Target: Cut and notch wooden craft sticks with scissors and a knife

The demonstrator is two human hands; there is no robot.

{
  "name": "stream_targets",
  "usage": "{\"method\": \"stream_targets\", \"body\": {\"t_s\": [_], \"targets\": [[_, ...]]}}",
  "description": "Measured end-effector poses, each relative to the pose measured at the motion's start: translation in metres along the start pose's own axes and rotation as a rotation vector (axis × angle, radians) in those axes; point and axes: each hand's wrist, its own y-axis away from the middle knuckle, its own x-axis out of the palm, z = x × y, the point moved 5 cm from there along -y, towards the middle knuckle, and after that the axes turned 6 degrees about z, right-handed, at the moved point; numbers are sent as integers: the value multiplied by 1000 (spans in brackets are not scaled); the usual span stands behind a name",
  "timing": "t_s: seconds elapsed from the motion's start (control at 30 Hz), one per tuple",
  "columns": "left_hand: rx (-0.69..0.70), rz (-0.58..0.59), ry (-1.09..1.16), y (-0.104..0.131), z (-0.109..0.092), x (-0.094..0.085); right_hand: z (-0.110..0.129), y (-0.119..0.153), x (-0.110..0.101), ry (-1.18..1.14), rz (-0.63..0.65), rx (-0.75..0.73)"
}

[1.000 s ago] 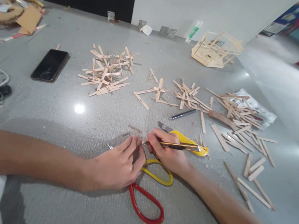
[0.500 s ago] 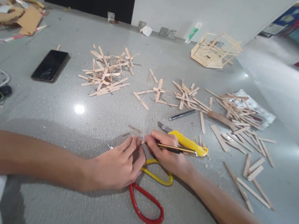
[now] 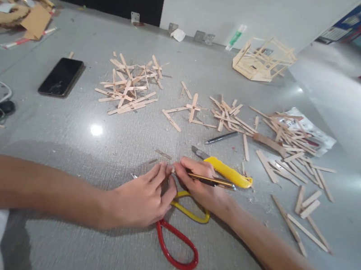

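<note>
My right hand (image 3: 198, 181) is closed round a dark pen with a gold stripe (image 3: 210, 181), which points left toward my other fingers. Fingers pinched, my left hand (image 3: 146, 196) meets the right one at the pen's tip; what it holds is hidden. Partly under my left hand lie scissors with one yellow and one red handle (image 3: 192, 262), their blades mostly covered. Just beyond my right hand rests a yellow utility knife (image 3: 229, 172) with its blade out. Small wood slivers (image 3: 163, 154) lie beyond my fingertips.
Joined craft sticks (image 3: 128, 88) lie in a heap; loose sticks (image 3: 296, 160) are scattered at right. Behind stand a stick frame (image 3: 253, 73) and a green-white tube (image 3: 236, 37). A second pen (image 3: 221, 138), a phone (image 3: 61, 77), a cable (image 3: 1, 87) and cardboard (image 3: 37, 21) also lie here.
Both hands stay together with nearly the same grip. The pen's rear end has dipped very slightly; the view has shifted a little.
</note>
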Motion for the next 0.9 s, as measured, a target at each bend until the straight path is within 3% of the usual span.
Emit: {"method": "stream_targets", "body": {"t_s": [0.27, 0.53, 0.63, 0.77, 0.9], "targets": [[-11, -12, -8, 0, 1, 0, 9, -3, -3, 22, 77, 27], [-16, 11, -14, -1, 1, -1, 11, -3, -5, 43, 46, 5], [-24, 14, -18, -1, 2, -1, 2, -3, -6, -59, -26, 69], [-26, 21, -22, 0, 3, -1, -10, -3, -7, -432, -107, 212], [-21, 27, -24, 1, 2, 0, -18, -2, -10, -673, -181, 234]]}}
